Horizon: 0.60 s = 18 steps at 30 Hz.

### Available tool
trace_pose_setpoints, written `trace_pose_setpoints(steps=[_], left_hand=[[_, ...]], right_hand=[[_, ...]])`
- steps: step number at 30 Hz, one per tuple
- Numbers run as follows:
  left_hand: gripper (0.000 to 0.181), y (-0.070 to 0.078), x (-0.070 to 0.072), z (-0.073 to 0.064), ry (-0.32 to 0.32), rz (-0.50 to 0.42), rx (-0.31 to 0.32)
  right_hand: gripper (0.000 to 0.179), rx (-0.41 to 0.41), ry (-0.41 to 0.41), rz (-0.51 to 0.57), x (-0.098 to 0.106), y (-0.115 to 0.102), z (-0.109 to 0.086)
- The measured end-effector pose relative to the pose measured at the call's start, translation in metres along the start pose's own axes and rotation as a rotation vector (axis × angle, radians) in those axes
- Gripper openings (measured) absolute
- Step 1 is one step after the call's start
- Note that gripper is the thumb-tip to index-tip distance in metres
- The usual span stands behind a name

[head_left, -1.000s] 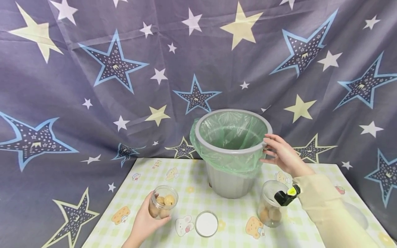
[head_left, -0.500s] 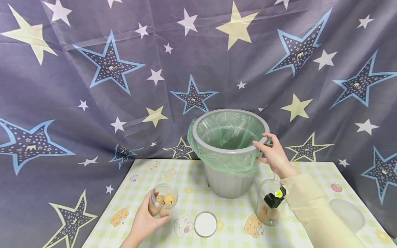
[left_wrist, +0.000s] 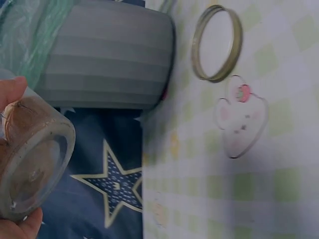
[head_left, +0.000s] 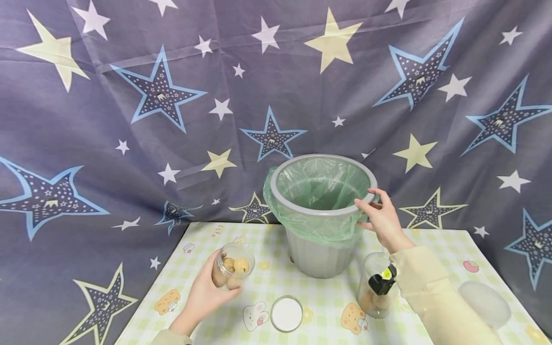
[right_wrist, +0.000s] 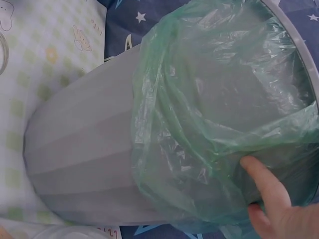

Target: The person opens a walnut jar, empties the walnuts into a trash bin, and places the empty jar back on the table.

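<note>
Round lid: it lay flat on the near middle of the table (head_left: pixel 258 249), its white disc (head_left: pixel 286 314) ringed by a rim that looked brassy from the left wrist.
Pale disc: a translucent round piece (head_left: pixel 486 303) lay at the near right, partly covered by the right sleeve (head_left: pixel 435 292).
Right-side jar: a clear jar (head_left: pixel 366 286) stood upright, holding brown rounded items (head_left: pixel 381 303); a black wrist device (head_left: pixel 381 282) hid part of it.
Left hand: the hand (head_left: pixel 208 290) had thumb and fingers curled around a clear jar (head_left: pixel 233 279) at the near left, gripping it off the table, base showing in the wrist view.
Jar contents: walnuts (head_left: pixel 241 265) sat inside, visible through the uncovered mouth.
Bin: a grey ribbed bin (head_left: pixel 321 258) stood upright right of centre, farther back than both jars.
Liner: green film (head_left: pixel 315 230) lined it and folded over the rim.
Right hand: the hand (head_left: pixel 385 224) gripped the bin's right rim, thumb and fingers bent and spread apart, one fingertip touching the liner.
Backdrop: dark star-printed cloth (head_left: pixel 241 187) hung beyond the table's far edge.
</note>
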<state>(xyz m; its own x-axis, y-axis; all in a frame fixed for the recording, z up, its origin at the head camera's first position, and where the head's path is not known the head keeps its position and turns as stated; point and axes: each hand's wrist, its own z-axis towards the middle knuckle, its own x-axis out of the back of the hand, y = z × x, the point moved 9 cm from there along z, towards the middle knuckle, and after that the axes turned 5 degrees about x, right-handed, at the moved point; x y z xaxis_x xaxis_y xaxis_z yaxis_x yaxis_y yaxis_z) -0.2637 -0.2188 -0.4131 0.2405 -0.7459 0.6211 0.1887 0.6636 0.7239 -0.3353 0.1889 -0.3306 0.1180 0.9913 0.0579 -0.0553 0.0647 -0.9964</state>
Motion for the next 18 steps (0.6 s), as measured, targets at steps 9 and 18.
trace_pose_setpoints(steps=[9,18], left_hand=[[0.102,0.041,0.009,0.025,0.03,0.033,-0.119],[0.1,0.087,0.012,0.044,0.055,0.067,-0.201]], right_hand=[[0.068,0.011,-0.002,-0.007,0.001,0.0,0.0],[0.067,0.015,0.003,0.003,0.001,0.0,0.0]])
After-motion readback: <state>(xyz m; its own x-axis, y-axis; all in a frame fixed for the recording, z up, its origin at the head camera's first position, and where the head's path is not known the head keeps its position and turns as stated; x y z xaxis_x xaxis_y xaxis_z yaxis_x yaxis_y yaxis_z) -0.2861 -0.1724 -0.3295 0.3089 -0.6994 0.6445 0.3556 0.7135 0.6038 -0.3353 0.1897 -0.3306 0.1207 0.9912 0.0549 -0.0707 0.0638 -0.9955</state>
